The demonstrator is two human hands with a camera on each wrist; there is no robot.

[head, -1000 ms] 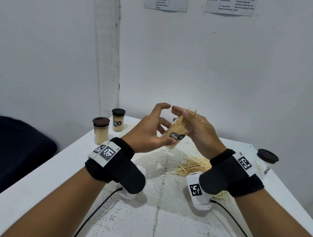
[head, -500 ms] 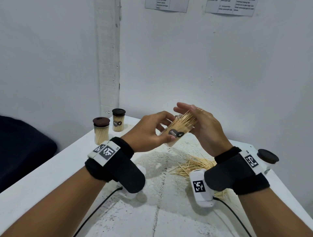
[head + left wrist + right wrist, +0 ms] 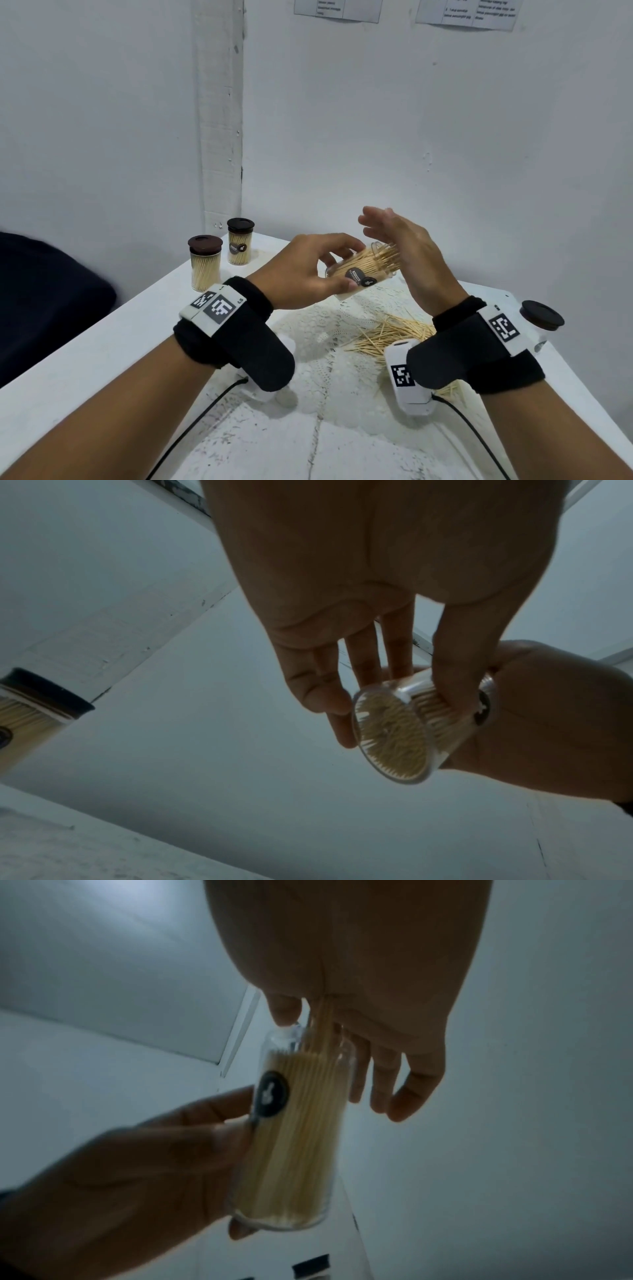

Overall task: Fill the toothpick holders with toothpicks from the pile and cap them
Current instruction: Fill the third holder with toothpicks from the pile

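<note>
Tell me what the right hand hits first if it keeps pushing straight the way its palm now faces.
The right hand would meet the toothpick ends sticking out of the tilted holder that the left hand grips; its palm looks already against them, though depth is unclear.

4 toothpick holders, 3 caps, 1 toothpick pile, 2 hands

We saw bare table left of the toothpick pile; two capped holders blocked the far-left corner, another the right edge.
</note>
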